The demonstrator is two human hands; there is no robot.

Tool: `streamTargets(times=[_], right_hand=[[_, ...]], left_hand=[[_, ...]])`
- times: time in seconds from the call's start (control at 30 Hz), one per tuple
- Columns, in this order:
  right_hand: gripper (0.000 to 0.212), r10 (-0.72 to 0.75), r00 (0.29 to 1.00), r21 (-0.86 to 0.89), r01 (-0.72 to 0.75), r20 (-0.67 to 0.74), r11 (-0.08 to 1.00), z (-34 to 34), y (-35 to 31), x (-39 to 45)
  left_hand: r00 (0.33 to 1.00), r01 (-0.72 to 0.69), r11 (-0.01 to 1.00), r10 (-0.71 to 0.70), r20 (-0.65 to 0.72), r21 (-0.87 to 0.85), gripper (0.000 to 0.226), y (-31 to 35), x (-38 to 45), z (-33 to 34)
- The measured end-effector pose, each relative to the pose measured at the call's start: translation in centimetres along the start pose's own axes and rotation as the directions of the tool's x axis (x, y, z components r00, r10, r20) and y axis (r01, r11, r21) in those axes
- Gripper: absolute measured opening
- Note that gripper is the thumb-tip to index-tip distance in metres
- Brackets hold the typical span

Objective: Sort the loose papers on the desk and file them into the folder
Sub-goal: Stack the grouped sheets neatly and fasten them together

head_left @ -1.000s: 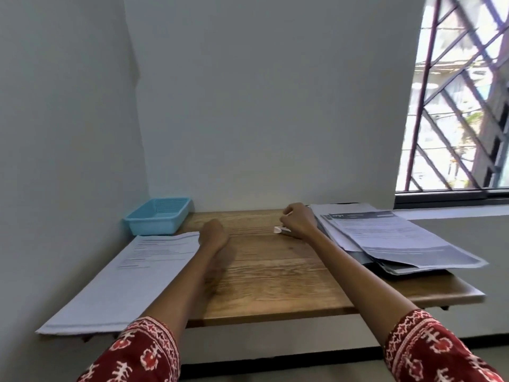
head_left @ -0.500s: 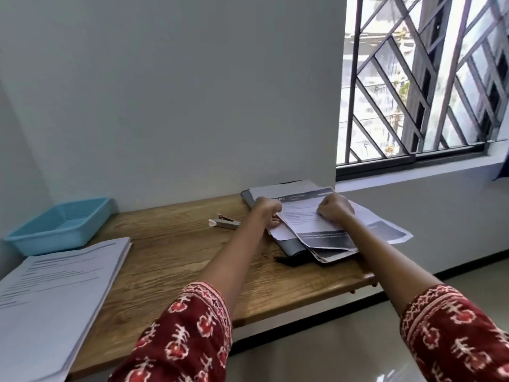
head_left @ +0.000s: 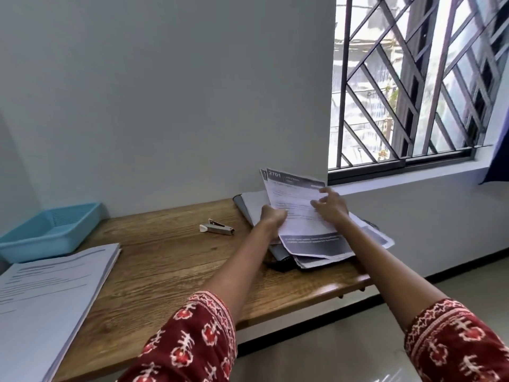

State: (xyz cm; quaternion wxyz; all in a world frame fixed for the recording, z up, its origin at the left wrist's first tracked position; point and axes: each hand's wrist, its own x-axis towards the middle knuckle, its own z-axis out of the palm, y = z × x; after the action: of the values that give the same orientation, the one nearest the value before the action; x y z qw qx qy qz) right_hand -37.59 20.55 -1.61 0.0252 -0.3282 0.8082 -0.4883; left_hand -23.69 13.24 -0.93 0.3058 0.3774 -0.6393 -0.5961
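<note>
Both hands on raised printed sheets (head_left: 292, 199): left hand (head_left: 271, 216) gripping, right hand (head_left: 330, 205) loosely spread

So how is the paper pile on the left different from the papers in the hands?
The left pile lies flat and squared on the desk, untouched; the lifted papers tilt up off the right-hand heap, gripped by the left hand, with the right hand at their edge. The left pile looks plain white with faint lines; the lifted papers have dark bands at top and bottom. Both are printed white sheets.
</note>
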Motion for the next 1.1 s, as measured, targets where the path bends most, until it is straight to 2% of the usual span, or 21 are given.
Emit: streamTargets(times=[0.07, 0.13, 0.17, 0.23, 0.27, 0.33, 0.47, 0.53, 0.6, 0.63, 0.73, 0.9, 0.97, 1.1], right_hand=[[0.065, -0.036, 0.988, -0.069, 0.026, -0.152, 0.997, -1.1, -0.8, 0.1], [0.087, -0.036, 0.977, -0.048, 0.027, -0.210, 0.998, -2.1, -2.2, 0.2], [0.097, -0.019, 0.984, 0.016, 0.022, -0.175, 1.000, -2.4, -3.2, 0.2], [0.111, 0.021, 0.999, 0.275, -0.029, 0.029, 0.961, -2.6, -5.0, 0.1], [0.106, -0.008, 0.988, 0.375, -0.051, 0.155, 0.926, -2.1, -6.0, -0.2], [0.073, -0.110, 0.937, 0.453, -0.056, 0.332, 0.890, -0.5, -8.3, -2.0], [0.048, -0.282, 0.914, 0.634, 0.038, 0.290, 0.773, 4.4, -12.2, -5.0], [0.027, -0.361, 0.898, 0.684, 0.101, 0.250, 0.722, 5.5, -14.5, -6.4], [0.014, -0.406, 0.881, 0.706, 0.126, 0.244, 0.697, 5.9, -16.2, -7.7], [0.014, -0.438, 0.863, 0.717, 0.136, 0.254, 0.684, 5.9, -16.8, -8.3], [0.035, -0.465, 0.831, 0.757, 0.085, 0.306, 0.648, 6.4, -17.4, -9.0], [0.025, -0.464, 0.799, 0.752, 0.024, 0.382, 0.659, 8.0, -17.2, -10.8], [0.027, -0.432, 0.818, 0.749, 0.004, 0.378, 0.663, 8.7, -17.4, -11.2], [0.017, -0.393, 0.865, 0.787, -0.003, 0.311, 0.617, 8.2, -19.1, -11.3]], left_hand=[[0.998, -0.065, 0.997, 0.065, -0.002, -0.038, 0.032, 0.8, -0.6, -1.6], [0.991, -0.134, 0.986, 0.133, -0.014, -0.101, 0.031, 2.3, -1.3, -4.3], [0.985, -0.170, 0.981, 0.167, -0.044, -0.098, 0.031, 3.1, -1.7, -6.1], [0.969, -0.235, 0.969, 0.228, -0.098, -0.072, 0.032, 4.1, -2.3, -9.5], [0.959, -0.262, 0.963, 0.254, -0.121, -0.054, 0.032, 4.7, -2.9, -11.3], [0.948, -0.286, 0.958, 0.282, -0.149, -0.007, 0.031, 5.4, -4.1, -14.4], [0.925, -0.325, 0.942, 0.334, -0.178, 0.078, 0.032, 6.4, -6.5, -19.5], [0.907, -0.352, 0.929, 0.368, -0.204, 0.113, 0.033, 6.9, -7.6, -22.0], [0.894, -0.386, 0.916, 0.400, -0.200, 0.107, 0.031, 7.3, -8.5, -24.1], [0.888, -0.411, 0.908, 0.420, -0.190, 0.087, 0.029, 7.4, -8.9, -24.9], [0.874, -0.437, 0.899, 0.431, -0.224, 0.026, 0.026, 6.5, -9.9, -26.9], [0.907, -0.386, 0.923, 0.378, -0.187, -0.006, 0.014, 4.1, -10.0, -27.6], [0.898, -0.399, 0.917, 0.392, -0.197, 0.009, 0.010, 4.3, -10.0, -27.0], [0.871, -0.449, 0.894, 0.439, -0.219, 0.004, 0.009, 6.2, -10.3, -26.6]])
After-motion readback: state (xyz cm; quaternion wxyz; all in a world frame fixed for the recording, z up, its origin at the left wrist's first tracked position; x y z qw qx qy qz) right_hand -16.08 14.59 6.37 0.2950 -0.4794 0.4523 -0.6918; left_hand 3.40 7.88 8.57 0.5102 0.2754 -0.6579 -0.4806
